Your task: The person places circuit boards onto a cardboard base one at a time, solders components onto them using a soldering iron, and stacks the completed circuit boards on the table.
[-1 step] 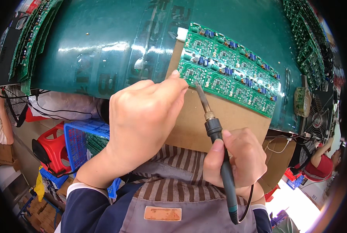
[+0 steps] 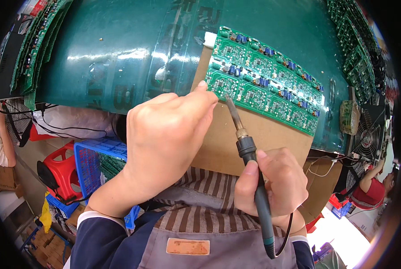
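Observation:
My right hand [image 2: 276, 181] is wrapped round the dark handle of a soldering iron [image 2: 255, 172], thumb and forefinger near its collar. The iron's tip meets the near left part of a green circuit board panel [image 2: 256, 104]. Rows of small parts, blue capacitors among them, cover the panel, which rests on a brown board [image 2: 236, 143]. At the panel's near left corner, my left hand [image 2: 167, 130] is closed, its fingertips pinched together by the iron's tip. Whatever lies between those fingers is hidden.
Stacked circuit boards [image 2: 39, 49] stand far left, more [image 2: 355, 58] far right beside a fan [image 2: 367, 138]. A green mat [image 2: 119, 45] covers the table. Below its left edge are a blue crate [image 2: 86, 166] and red stool [image 2: 61, 170]. Another person [image 2: 368, 190] is at right.

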Demonstrator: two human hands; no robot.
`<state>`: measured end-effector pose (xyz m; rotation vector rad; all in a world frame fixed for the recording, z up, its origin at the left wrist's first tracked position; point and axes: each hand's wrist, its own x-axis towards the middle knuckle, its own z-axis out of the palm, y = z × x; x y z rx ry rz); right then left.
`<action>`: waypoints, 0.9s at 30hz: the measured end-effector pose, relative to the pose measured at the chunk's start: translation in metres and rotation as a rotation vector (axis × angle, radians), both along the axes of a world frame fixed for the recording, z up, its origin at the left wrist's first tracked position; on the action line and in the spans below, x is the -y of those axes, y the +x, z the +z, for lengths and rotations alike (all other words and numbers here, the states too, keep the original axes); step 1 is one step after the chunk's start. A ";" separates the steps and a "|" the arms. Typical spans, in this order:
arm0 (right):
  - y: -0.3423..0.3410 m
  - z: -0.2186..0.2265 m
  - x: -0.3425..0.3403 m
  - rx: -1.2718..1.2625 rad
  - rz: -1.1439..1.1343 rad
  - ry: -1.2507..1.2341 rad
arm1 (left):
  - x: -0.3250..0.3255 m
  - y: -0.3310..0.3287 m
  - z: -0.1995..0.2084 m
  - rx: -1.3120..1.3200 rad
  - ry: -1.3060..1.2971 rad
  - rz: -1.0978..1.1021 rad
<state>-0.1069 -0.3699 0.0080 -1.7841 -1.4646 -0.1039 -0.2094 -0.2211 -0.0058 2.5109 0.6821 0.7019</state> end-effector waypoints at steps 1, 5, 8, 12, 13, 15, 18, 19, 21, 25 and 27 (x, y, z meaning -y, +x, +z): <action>0.000 0.000 0.001 0.000 -0.004 0.000 | 0.001 0.000 0.000 -0.002 -0.006 -0.007; 0.006 0.001 0.002 0.007 -0.104 0.124 | -0.001 0.000 -0.001 0.022 0.016 -0.036; 0.023 0.003 0.008 -0.343 -0.255 0.162 | -0.003 -0.002 0.001 0.000 -0.044 0.003; 0.094 0.002 0.013 -0.231 -0.274 -0.200 | -0.005 0.000 0.006 0.034 -0.103 -0.018; 0.105 0.003 0.001 -0.083 -0.214 -0.240 | -0.006 0.001 0.008 0.034 -0.123 -0.010; 0.123 0.003 -0.003 0.027 -0.009 -0.231 | -0.008 -0.001 0.007 0.065 -0.095 -0.081; 0.136 -0.002 -0.007 0.102 0.076 -0.453 | -0.010 0.005 0.014 -0.030 -0.218 -0.002; 0.140 -0.004 -0.009 0.066 0.099 -0.504 | -0.009 0.004 0.017 -0.099 -0.268 0.039; 0.141 0.000 -0.015 0.100 0.121 -0.487 | -0.013 0.003 0.026 -0.009 -0.236 0.123; 0.161 0.041 0.020 0.145 0.087 -0.403 | -0.041 -0.002 0.055 0.136 0.153 0.113; 0.199 0.054 0.041 0.218 0.061 -0.290 | -0.060 0.013 0.082 0.198 0.241 0.211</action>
